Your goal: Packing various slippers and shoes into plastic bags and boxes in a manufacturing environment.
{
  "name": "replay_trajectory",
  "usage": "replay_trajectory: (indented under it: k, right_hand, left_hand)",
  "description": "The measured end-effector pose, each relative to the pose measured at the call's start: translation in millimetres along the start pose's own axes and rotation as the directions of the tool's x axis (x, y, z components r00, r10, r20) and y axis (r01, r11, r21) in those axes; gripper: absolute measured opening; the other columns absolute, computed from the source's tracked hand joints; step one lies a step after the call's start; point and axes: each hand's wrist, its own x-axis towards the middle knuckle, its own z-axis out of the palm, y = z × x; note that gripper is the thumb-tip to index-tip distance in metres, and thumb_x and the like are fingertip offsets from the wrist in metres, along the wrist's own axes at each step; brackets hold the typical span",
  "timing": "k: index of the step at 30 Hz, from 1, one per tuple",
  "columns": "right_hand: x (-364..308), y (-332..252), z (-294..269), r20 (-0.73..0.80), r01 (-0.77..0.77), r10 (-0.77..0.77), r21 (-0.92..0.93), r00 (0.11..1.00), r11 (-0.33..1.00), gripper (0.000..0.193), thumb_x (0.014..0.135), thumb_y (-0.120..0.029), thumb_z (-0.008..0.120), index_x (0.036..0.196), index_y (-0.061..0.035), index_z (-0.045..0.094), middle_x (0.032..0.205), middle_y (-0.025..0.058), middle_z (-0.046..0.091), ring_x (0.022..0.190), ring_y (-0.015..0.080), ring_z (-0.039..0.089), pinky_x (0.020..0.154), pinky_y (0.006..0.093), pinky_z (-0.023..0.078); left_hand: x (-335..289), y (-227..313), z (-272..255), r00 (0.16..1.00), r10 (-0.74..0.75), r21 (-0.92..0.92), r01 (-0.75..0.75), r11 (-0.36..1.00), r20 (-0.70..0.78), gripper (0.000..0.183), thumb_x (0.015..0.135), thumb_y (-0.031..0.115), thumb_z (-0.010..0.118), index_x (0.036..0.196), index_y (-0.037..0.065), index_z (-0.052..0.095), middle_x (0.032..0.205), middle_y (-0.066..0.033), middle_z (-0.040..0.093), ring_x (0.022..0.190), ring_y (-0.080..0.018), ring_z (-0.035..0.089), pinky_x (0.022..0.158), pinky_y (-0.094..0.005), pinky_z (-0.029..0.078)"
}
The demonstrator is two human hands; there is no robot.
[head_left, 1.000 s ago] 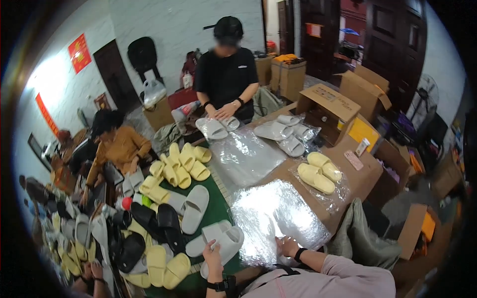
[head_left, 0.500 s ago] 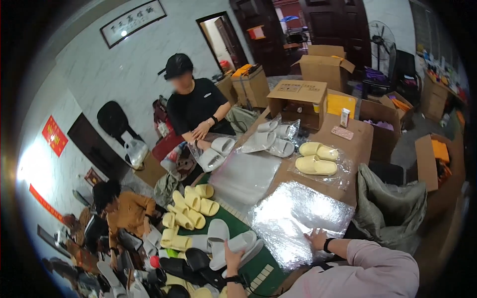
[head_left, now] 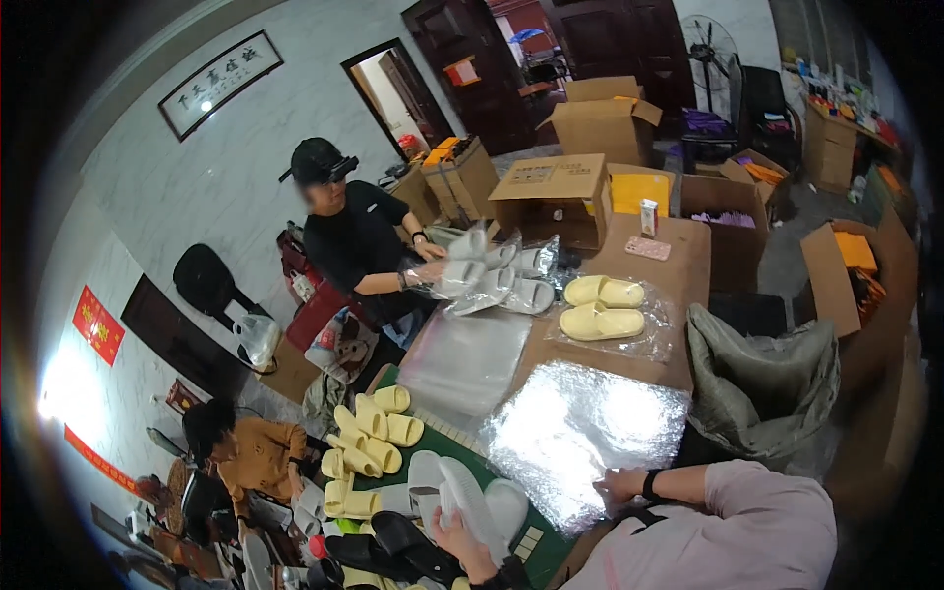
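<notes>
My left hand is closed on a pale grey slipper, tilted on edge over the green mat. More pale grey slippers lie against it. My right hand has its fingers curled at the near right edge of a shiny stack of clear plastic bags; its fingertips seem to pinch a bag there. Black slippers lie just left of my left hand. Beyond them, several pale yellow slippers sit in a cluster on the mat.
Across the table a co-worker handles bagged grey slippers. A yellow pair rests on a clear bag. Farther back stand a cardboard box, a small carton and a pink phone. An open woven sack stands at right. Another person sits at left.
My left hand has turned the grey slipper more upright. My right hand's spread fingers have curled at the bags' edge. The co-worker has moved bagged slippers toward the other bagged ones. The view has shifted.
</notes>
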Motion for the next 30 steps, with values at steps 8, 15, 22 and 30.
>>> replay_trajectory:
  k: [8, 15, 22, 30]
  right_hand:
    - [28.5, 22.3, 8.5, 0.193, 0.119, -0.142, 0.125, 0.971, 0.985, 0.085, 0.076, -0.043, 0.057, 0.142, -0.0094, 0.015, 0.139, 0.0297, 0.024, 0.126, 0.0440, 0.030, 0.104, 0.0453, 0.027]
    - [14.0, 55.6, -32.5, 0.099, 0.089, -0.243, 0.748, 0.965, 0.658, 0.086, 0.081, -0.033, 0.060, 0.144, -0.0071, 0.007, 0.136, 0.0214, 0.035, 0.121, 0.0280, 0.039, 0.095, 0.0372, 0.037]
    - [-37.2, 85.4, -100.5, -0.024, -0.026, -0.314, 0.988, 0.949, -0.153, 0.065, 0.084, -0.016, 0.057, 0.140, -0.0072, 0.024, 0.126, 0.0058, 0.044, 0.106, 0.0129, 0.045, 0.086, 0.0291, 0.041]
    - [-124.8, 61.0, -173.0, -0.406, 0.222, 0.215, 0.790, 0.888, 0.572, 0.061, 0.075, -0.020, 0.071, 0.127, -0.0012, 0.044, 0.107, 0.0059, 0.057, 0.091, 0.0135, 0.055, 0.078, 0.0273, 0.045]
  left_hand:
    - [-104.4, 93.8, 75.0, 0.986, -0.052, -0.486, 0.123, 0.865, 0.156, 0.038, 0.085, -0.003, 0.052, 0.120, 0.004, 0.039, 0.118, -0.0200, 0.049, 0.105, -0.0301, 0.050, 0.091, -0.0397, 0.041]
    - [-124.8, 79.9, 154.4, 0.912, -0.038, -0.535, 0.273, 0.799, 0.409, 0.032, 0.091, 0.005, 0.047, 0.121, 0.007, 0.038, 0.114, -0.0147, 0.053, 0.106, -0.0258, 0.052, 0.094, -0.0413, 0.044]
    - [-121.1, 16.7, 165.6, 0.781, -0.185, -0.677, 0.613, 0.407, 0.596, 0.031, 0.097, 0.017, 0.037, 0.124, 0.005, 0.046, 0.125, -0.0122, 0.052, 0.112, -0.0269, 0.051, 0.095, -0.0459, 0.044]
    - [-119.5, 19.4, 183.1, 0.778, -0.342, -0.664, 0.628, 0.407, 0.526, 0.037, 0.097, 0.020, 0.032, 0.122, -0.003, 0.048, 0.124, -0.0201, 0.051, 0.112, -0.0337, 0.051, 0.097, -0.0494, 0.041]
